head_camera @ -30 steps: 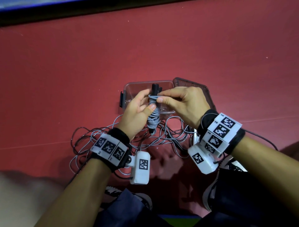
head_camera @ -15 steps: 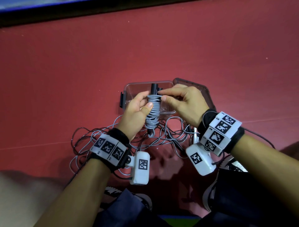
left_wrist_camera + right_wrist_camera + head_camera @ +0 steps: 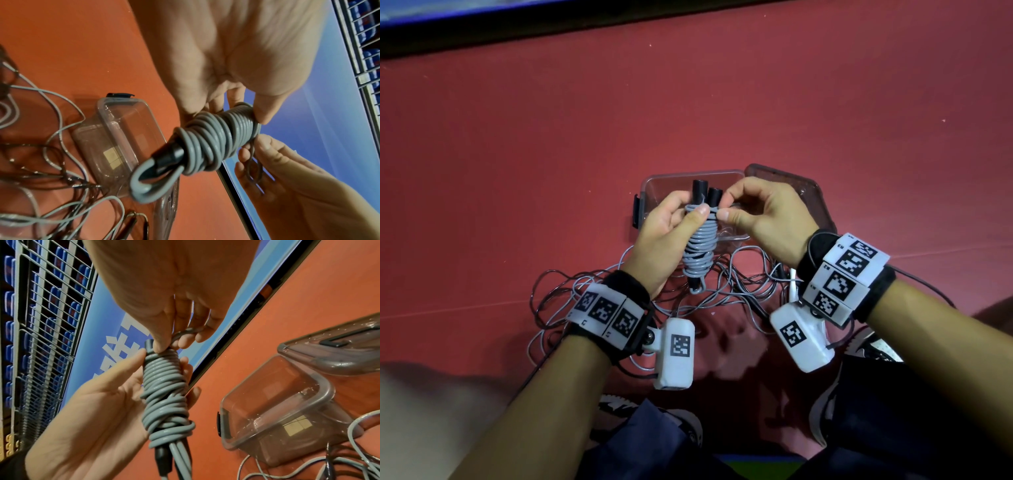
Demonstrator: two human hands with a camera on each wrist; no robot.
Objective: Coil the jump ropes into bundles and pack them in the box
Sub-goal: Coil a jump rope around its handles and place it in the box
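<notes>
A red matte floor (image 3: 551,144) fills the scene, bordered along its far edge by a dark strip and a blue panel (image 3: 320,113); the wrist views show a wire-grid rack with blue items (image 3: 45,308) beyond that. On the floor sits a clear rectangular plastic box (image 3: 654,185) with a black latch on its left end, and its smoky translucent lid (image 3: 815,192) lies just beside it on the right.

Held up above the near edge of the box is a grey jump rope wound into a tight bundle (image 3: 700,250) around its two black cylindrical handles (image 3: 707,195), whose tips stick up side by side out of the top; a loop of grey cord hangs from the bottom end. The left hand (image 3: 664,236) grips the bundle, fingers curled behind it and thumb pressed across the top coils. The right hand (image 3: 763,219) pinches the grey cord at the top of the bundle between thumb and forefinger, the remaining fingers bent, with a short loop of cord caught among them.

Nearer the person than the box, a loose tangle of thin grey and dark jump rope cords (image 3: 736,287) is spread over the floor under both wrists. Each wrist wears a black band with white marker-printed blocks (image 3: 606,313). Sneakers (image 3: 685,425) show at the lower edge of the head view.
</notes>
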